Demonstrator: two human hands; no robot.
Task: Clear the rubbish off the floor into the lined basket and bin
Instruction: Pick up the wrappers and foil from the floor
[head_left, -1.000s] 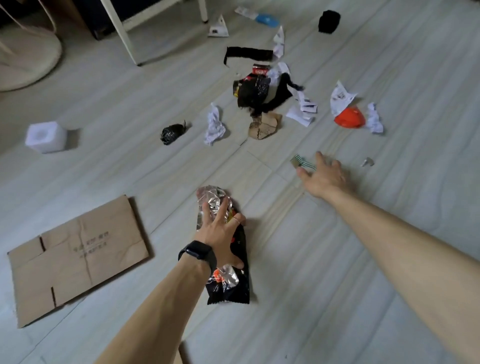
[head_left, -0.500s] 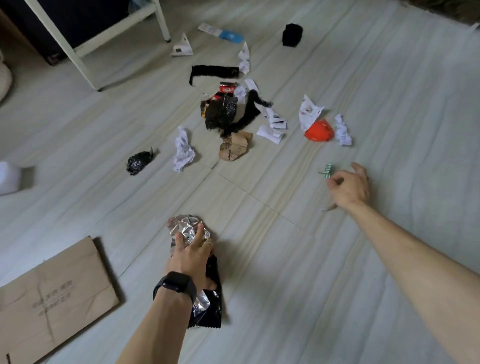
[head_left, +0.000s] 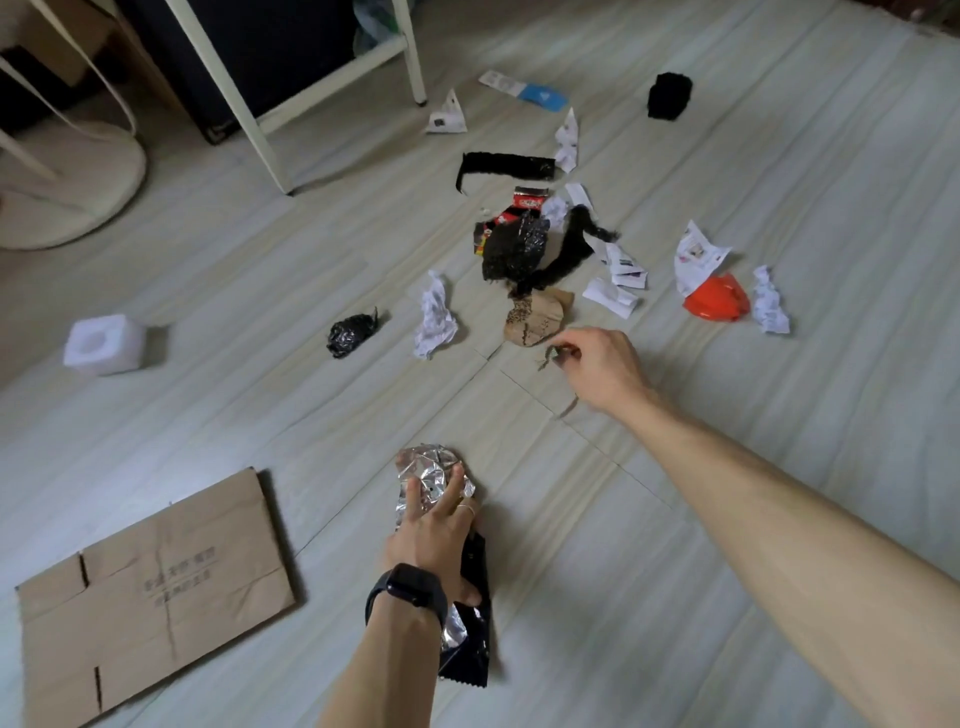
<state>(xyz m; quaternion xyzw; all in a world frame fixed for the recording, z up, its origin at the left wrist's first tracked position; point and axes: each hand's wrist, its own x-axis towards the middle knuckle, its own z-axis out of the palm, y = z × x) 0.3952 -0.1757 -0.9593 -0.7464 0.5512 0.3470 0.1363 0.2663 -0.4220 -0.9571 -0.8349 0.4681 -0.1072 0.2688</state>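
Wrapper (head_left: 427, 470), one: black, crumpled silver foil inside. Pressed under spread-open left grip (head_left: 432, 535). Pinched one blurred scrap (head_left: 548, 358) in right grip (head_left: 602, 365).

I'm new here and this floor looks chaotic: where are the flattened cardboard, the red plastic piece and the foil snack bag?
flattened cardboard (head_left: 156, 587): head view, on its printed middle panel.
red plastic piece (head_left: 716, 305): head view, on its upper face.
foil snack bag (head_left: 428, 460): head view, on its crumpled silver end.
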